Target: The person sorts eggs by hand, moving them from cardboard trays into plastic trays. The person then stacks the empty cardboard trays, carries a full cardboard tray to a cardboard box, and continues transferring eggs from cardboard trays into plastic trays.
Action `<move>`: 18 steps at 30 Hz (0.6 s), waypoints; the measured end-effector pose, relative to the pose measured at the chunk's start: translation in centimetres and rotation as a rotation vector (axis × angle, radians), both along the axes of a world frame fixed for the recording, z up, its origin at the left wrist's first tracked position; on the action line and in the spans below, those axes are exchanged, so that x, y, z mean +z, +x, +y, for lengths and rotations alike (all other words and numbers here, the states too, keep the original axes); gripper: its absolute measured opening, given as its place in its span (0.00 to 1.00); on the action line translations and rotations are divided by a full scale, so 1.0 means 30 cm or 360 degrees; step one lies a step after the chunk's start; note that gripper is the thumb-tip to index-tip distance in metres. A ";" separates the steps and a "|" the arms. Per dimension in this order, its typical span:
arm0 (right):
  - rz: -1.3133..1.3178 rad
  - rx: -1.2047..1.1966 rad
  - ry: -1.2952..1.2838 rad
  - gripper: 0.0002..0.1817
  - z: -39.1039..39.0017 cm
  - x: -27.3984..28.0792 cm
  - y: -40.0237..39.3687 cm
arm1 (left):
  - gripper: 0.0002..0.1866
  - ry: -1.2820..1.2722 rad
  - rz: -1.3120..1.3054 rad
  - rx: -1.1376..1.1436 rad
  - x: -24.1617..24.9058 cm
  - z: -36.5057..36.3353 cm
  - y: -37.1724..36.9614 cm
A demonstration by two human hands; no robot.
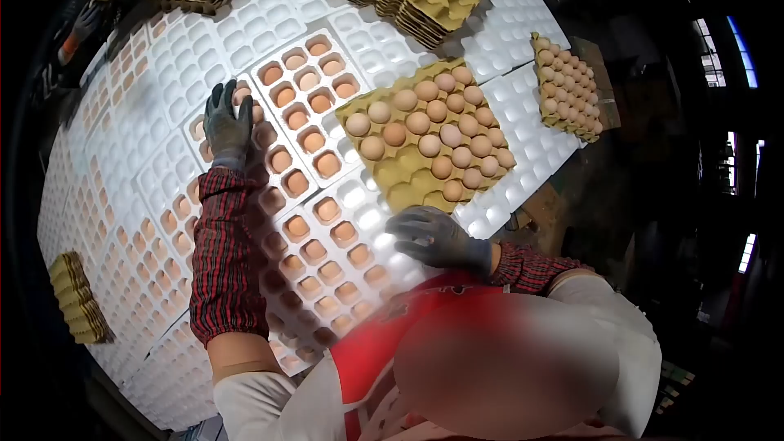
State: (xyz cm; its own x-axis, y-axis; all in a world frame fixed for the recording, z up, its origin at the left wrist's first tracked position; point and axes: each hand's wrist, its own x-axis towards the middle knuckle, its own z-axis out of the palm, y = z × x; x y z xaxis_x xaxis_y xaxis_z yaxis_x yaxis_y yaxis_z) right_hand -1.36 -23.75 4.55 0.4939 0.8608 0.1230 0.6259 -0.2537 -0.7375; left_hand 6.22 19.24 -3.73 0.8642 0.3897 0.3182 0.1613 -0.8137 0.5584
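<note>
While the gloved left hand (229,124) is by two smooth eggs (242,96) and the right hand (429,237) by one bumpy tray (408,180), I can't tell if either grips.

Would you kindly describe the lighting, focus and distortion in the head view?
In the head view: strong wide-angle bowing with near-black edges; glare on white trays; shadow right of the left plaid sleeve; smooth blur overlapping the red apron; eggs on the yellowish tray fairly clear.

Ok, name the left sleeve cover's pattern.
Sleeve cover: red and black stripes, best in the head view.
</note>
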 end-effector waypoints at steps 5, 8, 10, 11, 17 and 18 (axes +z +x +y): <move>-0.0449 -0.0353 -0.0271 0.17 -0.200 0.040 0.197 | 0.21 -0.0360 0.0158 -0.0536 0.257 -0.577 -0.173; -0.0301 0.0139 -0.0817 0.17 -0.234 0.091 0.265 | 0.24 0.0102 0.0377 -0.0477 0.225 -0.727 -0.181; -0.0483 0.0095 -0.0714 0.16 -0.247 0.068 0.239 | 0.24 0.0207 0.0458 -0.0423 0.211 -0.762 -0.170; -0.0572 0.0078 -0.0670 0.16 -0.259 0.049 0.230 | 0.24 0.0128 0.0367 -0.0428 0.204 -0.762 -0.167; 0.0508 -0.0271 0.0041 0.19 -0.302 0.087 0.330 | 0.21 -0.0750 -0.0149 -0.0308 0.249 -0.751 -0.168; 0.0315 -0.0189 0.0109 0.19 -0.286 0.078 0.356 | 0.21 -0.0481 -0.0025 -0.0427 0.246 -0.765 -0.142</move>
